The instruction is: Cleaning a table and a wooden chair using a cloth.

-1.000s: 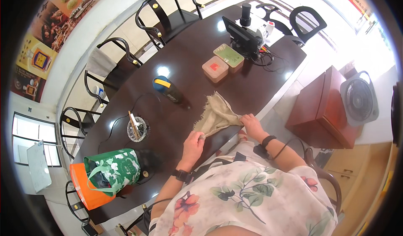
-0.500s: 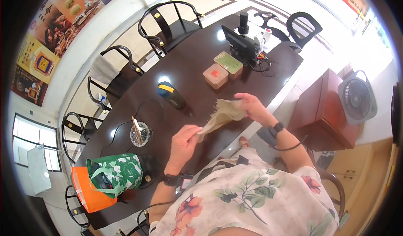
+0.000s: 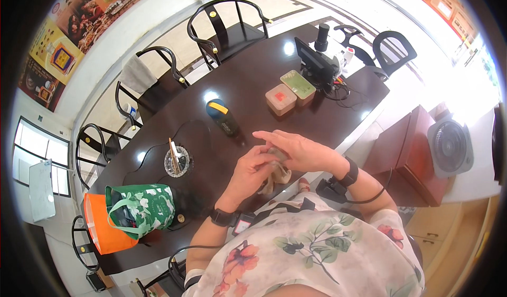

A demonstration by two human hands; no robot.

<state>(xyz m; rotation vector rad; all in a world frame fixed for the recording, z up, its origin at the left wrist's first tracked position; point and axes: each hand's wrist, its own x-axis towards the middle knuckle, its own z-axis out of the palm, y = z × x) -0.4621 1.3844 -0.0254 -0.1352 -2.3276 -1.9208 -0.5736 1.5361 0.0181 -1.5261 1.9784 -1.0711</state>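
A beige cloth [image 3: 277, 180], bunched up, is between my two hands near the front edge of the dark table. My left hand [image 3: 249, 171] closes round it from the left, fingers bent against the folds. Over its top lies my right hand [image 3: 306, 150], its fingers reaching across toward the left hand and pressing the cloth. Most of the cloth is hidden by the hands; a loose end hangs below them. Just beyond my hands stands a dark bottle [image 3: 224, 118] with a blue lid and a yellow strap.
Two square tins [image 3: 281, 98] and a monitor [image 3: 309, 59] with cables stand farther back. To the left are a glass ashtray [image 3: 177, 161], a green floral bag [image 3: 150, 207] and an orange bag [image 3: 100, 225]. Black chairs [image 3: 229, 30] line the far side; a cabinet [image 3: 404, 157] carries a grey fan [image 3: 450, 148].
The cloth was stretched out between my separated hands; now it is gathered up. My hands have come together, the right one moving left over the cloth.
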